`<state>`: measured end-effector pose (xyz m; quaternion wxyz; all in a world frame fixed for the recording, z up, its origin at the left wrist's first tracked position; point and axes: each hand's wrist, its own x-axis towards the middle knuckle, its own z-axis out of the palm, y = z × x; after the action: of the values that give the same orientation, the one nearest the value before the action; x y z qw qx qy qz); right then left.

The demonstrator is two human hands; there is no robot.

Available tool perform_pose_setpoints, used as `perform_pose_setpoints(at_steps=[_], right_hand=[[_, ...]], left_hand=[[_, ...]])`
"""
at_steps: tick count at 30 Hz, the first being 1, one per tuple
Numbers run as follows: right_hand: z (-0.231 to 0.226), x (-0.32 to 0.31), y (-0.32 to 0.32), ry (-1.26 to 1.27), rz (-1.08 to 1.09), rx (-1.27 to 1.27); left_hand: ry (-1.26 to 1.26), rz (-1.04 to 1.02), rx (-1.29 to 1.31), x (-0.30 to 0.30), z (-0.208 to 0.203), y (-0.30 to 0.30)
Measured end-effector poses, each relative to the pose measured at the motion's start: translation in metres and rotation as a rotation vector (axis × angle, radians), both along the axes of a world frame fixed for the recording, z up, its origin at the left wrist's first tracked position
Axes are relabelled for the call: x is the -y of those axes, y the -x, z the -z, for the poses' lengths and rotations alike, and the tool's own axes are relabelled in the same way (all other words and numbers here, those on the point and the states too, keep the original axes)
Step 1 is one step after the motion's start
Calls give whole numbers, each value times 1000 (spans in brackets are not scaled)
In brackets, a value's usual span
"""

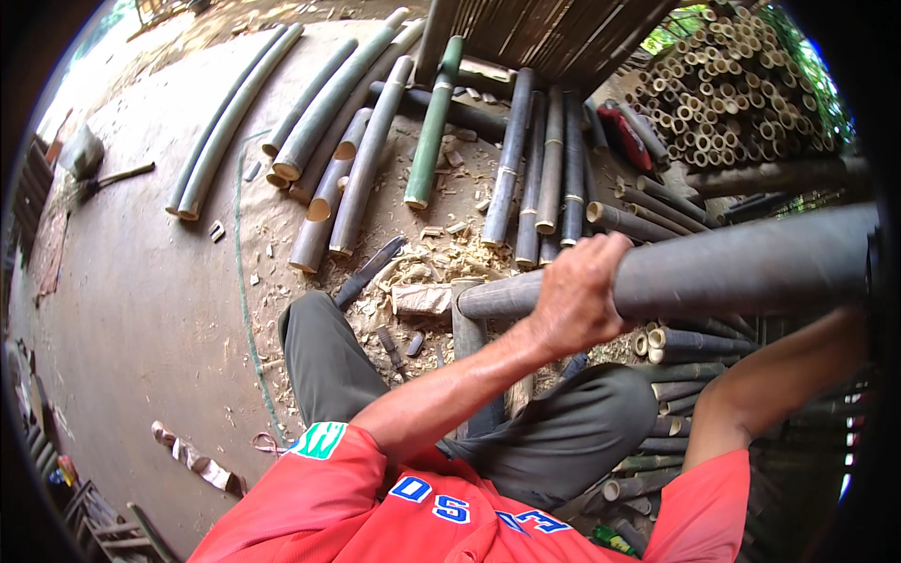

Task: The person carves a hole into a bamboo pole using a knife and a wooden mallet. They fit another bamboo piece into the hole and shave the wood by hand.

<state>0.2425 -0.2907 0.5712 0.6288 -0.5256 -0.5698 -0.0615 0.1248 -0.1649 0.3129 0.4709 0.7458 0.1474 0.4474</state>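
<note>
Raised across my right side is a thick dark bamboo pole (pixel 751 263), running out to the right rim. My left hand (pixel 584 289) is closed around it near its left end. Left of that hand, a dark bamboo length (pixel 502 296) reaches an upright bamboo post (pixel 466 338); whether it is one piece with the held pole I cannot tell. My right forearm (pixel 788 375) goes up behind the pole at the right, and the hand itself is hidden. On the ground by my left knee lies a dark, flat-bladed tool (pixel 369 272), perhaps a machete.
Several bamboo poles lie ahead, among them a green one (pixel 435 127) and a notched one (pixel 319 208). Wood chips (pixel 436 263) cover the ground between. A stack of cut bamboo (pixel 727 89) stands far right; more poles (pixel 694 342) lie beneath my right arm. A mallet-like tool (pixel 117 178) lies left.
</note>
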Motion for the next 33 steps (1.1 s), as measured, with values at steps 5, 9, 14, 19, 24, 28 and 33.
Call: perform_pose_setpoints(at_steps=[5, 9, 14, 19, 24, 28, 33], right_hand=[[94, 13, -28, 176, 132, -227], [136, 22, -33, 272, 205, -347], [149, 10, -44, 294, 188, -387], [130, 1, -40, 190, 97, -396], [54, 6, -30, -98, -135, -357], [8, 9, -63, -233, -440, -444], [161, -21, -102, 62, -17, -367]], left_hand=[[-16, 34, 12, -1, 17, 1], [1, 20, 16, 5, 38, 20], [-1, -2, 71, -6, 45, 21], [-32, 68, 43, -16, 48, 21], [571, 680, 36, -46, 14, 38], [339, 496, 152, -48, -8, 30], [-189, 31, -13, -2, -40, 34]])
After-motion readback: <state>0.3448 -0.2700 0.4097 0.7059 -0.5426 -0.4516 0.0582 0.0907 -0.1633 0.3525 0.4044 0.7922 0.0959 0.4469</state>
